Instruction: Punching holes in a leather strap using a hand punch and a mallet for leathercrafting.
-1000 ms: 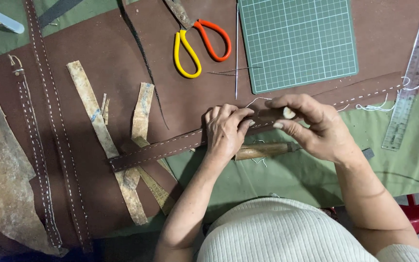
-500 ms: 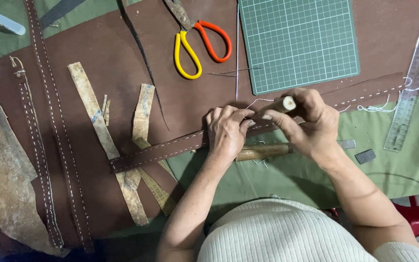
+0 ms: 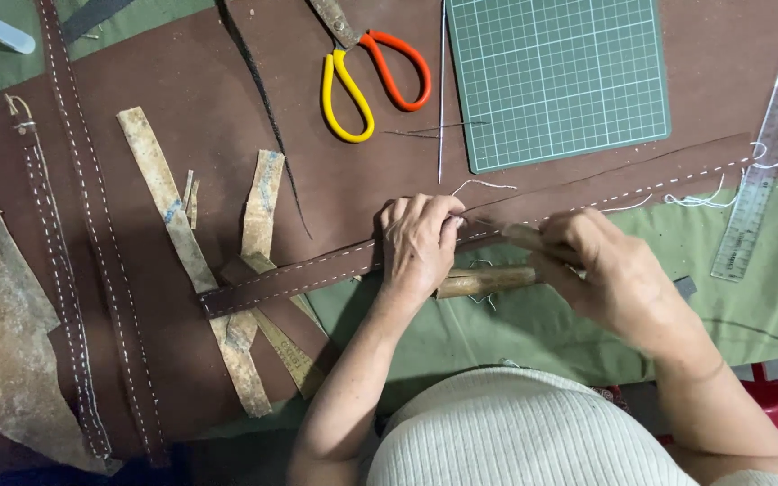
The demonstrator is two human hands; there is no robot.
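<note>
You've got scissors [image 3: 373, 76] with one yellow and one orange handle lying up top on the big brown leather sheet [image 3: 227, 108], right next to a green cutting mat [image 3: 556, 76]. A thin metal rod [image 3: 441, 90] sits between those two. A steel ruler [image 3: 767, 153] runs down your right edge. On the left there are pale tan strips [image 3: 159, 193] crossing each other, a couple of stitched brown straps [image 3: 83, 207], and a mottled scrap [image 3: 2, 342] in the corner.

No packages, labels, signs or screens appear anywhere on this worktable (only leatherwork and hand tools).
</note>
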